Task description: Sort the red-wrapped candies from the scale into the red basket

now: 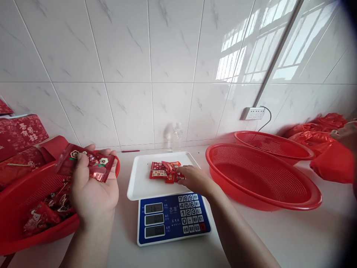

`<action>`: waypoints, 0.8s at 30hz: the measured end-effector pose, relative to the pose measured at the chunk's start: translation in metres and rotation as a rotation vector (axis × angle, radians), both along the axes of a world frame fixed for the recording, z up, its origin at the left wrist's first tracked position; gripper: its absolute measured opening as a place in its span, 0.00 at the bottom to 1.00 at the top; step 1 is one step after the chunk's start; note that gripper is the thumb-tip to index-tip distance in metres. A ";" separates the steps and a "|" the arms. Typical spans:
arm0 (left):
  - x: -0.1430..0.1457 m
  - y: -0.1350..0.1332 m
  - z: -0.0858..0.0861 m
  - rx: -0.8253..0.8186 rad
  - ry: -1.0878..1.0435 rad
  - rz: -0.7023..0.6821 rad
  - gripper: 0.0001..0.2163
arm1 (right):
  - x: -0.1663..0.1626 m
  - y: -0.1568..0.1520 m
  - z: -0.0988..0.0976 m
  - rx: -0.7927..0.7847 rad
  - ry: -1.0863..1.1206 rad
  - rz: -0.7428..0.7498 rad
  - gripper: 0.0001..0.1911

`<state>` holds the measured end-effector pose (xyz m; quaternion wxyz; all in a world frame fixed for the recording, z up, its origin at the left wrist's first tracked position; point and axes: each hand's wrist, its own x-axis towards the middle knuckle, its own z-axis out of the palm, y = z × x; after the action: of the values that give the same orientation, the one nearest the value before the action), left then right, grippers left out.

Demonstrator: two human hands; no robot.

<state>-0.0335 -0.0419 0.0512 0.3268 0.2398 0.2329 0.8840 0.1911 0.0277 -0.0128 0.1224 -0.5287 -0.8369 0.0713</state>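
Observation:
My left hand (93, 186) is held palm up over the red basket (16, 219) on the left, its thumb pressing several red flowered sweet packets (86, 163) against the fingers. My right hand (193, 178) reaches onto the white tray (139, 182) of a blue electronic scale (173, 217). Its fingertips are pinched on one of the red sweets (163, 169) that lie in a small heap on the tray. More wrapped sweets (47, 212) lie inside the left basket.
Two shallow red mesh baskets (262, 178) (275, 147) sit to the right of the scale. Red plastic bags (318, 136) and another person's hand (347, 136) show at the far right. Red printed boxes (19, 137) stand far left. A power strip (252, 112) hangs on the tiled wall.

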 end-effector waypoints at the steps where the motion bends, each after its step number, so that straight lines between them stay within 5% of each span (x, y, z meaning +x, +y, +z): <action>1: 0.001 0.000 0.000 -0.006 -0.009 -0.001 0.07 | -0.001 0.000 -0.001 0.010 0.005 0.001 0.12; 7: 0.004 0.001 -0.002 -0.029 0.002 -0.042 0.07 | 0.000 0.004 0.001 0.117 0.147 -0.067 0.11; 16: 0.011 0.004 -0.007 -0.039 0.012 -0.117 0.05 | 0.070 0.013 0.024 0.499 0.245 -0.685 0.23; 24: 0.016 0.003 -0.006 -0.073 0.023 -0.143 0.06 | 0.006 0.024 -0.012 0.139 0.132 -0.097 0.18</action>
<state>-0.0175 -0.0388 0.0453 0.3947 0.2538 0.2509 0.8467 0.1971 0.0522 -0.0249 0.2167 -0.5532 -0.8033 0.0416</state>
